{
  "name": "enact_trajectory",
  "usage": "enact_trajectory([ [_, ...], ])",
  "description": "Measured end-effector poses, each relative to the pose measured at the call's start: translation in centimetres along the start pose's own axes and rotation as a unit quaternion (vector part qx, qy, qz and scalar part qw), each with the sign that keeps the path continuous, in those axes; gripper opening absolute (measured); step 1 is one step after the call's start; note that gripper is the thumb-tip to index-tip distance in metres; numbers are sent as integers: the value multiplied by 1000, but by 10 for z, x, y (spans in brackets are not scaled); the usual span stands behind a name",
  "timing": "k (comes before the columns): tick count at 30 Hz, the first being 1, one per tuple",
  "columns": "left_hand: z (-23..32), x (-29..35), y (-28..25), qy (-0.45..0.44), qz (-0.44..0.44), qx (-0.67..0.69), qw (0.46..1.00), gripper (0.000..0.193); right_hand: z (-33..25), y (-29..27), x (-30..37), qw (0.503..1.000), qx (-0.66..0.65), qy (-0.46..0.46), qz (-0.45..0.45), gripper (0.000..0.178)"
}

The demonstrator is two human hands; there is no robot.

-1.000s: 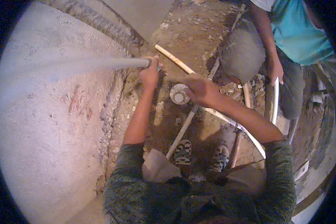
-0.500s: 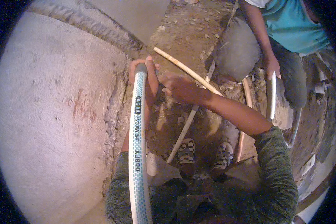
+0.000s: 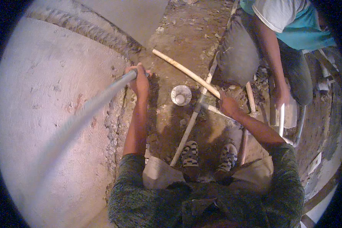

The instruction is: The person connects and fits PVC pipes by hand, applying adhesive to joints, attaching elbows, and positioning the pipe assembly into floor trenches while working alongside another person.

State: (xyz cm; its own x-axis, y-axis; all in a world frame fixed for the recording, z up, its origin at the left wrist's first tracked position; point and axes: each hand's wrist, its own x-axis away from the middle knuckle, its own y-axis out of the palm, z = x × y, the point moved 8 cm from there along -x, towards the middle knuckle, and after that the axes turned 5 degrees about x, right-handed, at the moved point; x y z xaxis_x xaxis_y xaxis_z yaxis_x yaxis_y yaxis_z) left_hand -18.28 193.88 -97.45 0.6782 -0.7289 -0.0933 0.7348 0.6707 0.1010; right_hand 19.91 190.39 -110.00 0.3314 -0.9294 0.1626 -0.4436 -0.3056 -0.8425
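My left hand is closed around the grey fitting at the end of a long pale plastic pipe. The pipe slants down to the left across the wall, blurred by motion. My right hand is wrapped round the lower end of a cream-coloured pipe, whose other end points up and left toward my left hand. Between my hands, an open round can with pale contents stands on the dirt.
A thin pipe crosses the ground between my hands and my shoes. At right a co-worker's hand holds a white pipe. A rough plastered wall rises at left; rubble covers the dirt beyond.
My right hand has moved away from the left hand, down and right to the cream pipe, uncovering the can. The pale pipe in my left hand has swung left.
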Motion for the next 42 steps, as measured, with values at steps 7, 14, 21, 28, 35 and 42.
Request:
enact_trajectory([
  [7, -16, -18, -2, -34, 67, -141, 987, 26, 22, -3, 31, 995, -90, -45, 13, 55],
  [14, -31, -42, -8, -26, 109, -172, 979, 29, 10, -35, 90, 981, -185, -63, -11, 38],
  [21, -66, -74, -3, -22, 130, -203, 970, 45, 39, -29, 123, 993, -110, -33, -23, 35],
  [28, -88, -88, 16, -82, 52, 8, 995, 26, 34, -33, 133, 987, -136, 9, -84, 37],
  [35, -87, -83, 23, -100, 62, 76, 990, 23, 18, -52, 134, 986, -158, -49, 0, 38],
  [42, -60, -76, 23, 40, 80, -177, 980, 30, 28, -55, 130, 984, -140, 49, -97, 39],
])
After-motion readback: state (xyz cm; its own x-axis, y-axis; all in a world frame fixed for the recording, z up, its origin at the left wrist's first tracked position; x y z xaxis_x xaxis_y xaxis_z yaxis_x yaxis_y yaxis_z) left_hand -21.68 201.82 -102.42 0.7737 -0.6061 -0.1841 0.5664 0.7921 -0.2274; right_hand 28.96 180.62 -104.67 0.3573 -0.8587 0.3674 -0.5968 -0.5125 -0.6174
